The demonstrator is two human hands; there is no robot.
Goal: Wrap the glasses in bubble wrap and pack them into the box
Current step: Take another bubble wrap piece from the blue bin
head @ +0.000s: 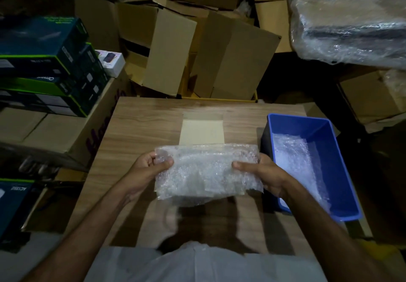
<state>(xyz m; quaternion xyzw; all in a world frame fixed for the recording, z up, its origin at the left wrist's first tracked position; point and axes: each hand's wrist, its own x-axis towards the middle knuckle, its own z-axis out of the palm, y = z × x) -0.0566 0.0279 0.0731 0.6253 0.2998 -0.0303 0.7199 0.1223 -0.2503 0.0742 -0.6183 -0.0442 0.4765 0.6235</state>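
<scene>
Bubble-wrap bundle (207, 172) pinched at both ends between left hand (149, 168) and right hand (262, 175), wrapping apparently done; next, likely lower into blue box (325, 172) just right of right hand.

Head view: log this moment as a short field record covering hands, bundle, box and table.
left hand: grips the bundle's left end
right hand: grips the bundle's right end
bubble wrap bundle: held above the table, contents not visible
blue box: open, at table's right edge, bubble wrap inside
table: wood-grain, pale card behind the bundle
surroundings: stacked cardboard cartons
</scene>
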